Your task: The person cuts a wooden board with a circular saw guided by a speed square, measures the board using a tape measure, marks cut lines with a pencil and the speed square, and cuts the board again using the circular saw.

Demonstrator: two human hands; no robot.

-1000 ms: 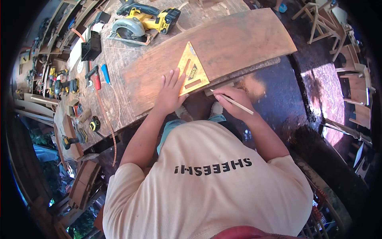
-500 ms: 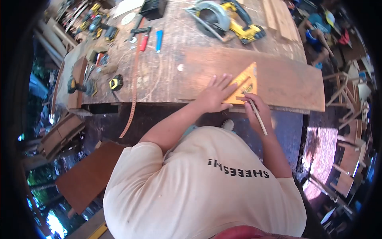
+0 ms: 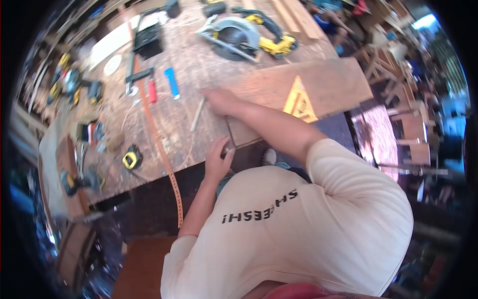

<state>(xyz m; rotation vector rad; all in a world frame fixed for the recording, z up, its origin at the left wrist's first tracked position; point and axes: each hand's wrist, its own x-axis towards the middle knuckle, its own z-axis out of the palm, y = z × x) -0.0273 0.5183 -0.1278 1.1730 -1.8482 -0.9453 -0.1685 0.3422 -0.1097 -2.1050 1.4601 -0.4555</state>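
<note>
The cream shirt (image 3: 298, 239) read "SHEEESH!"; blurred lettering marked the yellow triangular square (image 3: 300, 104) on the brown wooden board (image 3: 336, 79). The right hand (image 3: 222, 101) pinched a slim pale pencil (image 3: 197, 114); the left hand's (image 3: 218, 154) hold was unclear.

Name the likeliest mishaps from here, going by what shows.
The yellow triangular set square lies unheld near the front edge of the brown wooden board, beside the right forearm; a bump might knock it off. The long orange strip hangs over the front of the scratched wooden bench, by the left forearm, which could snag it.
</note>
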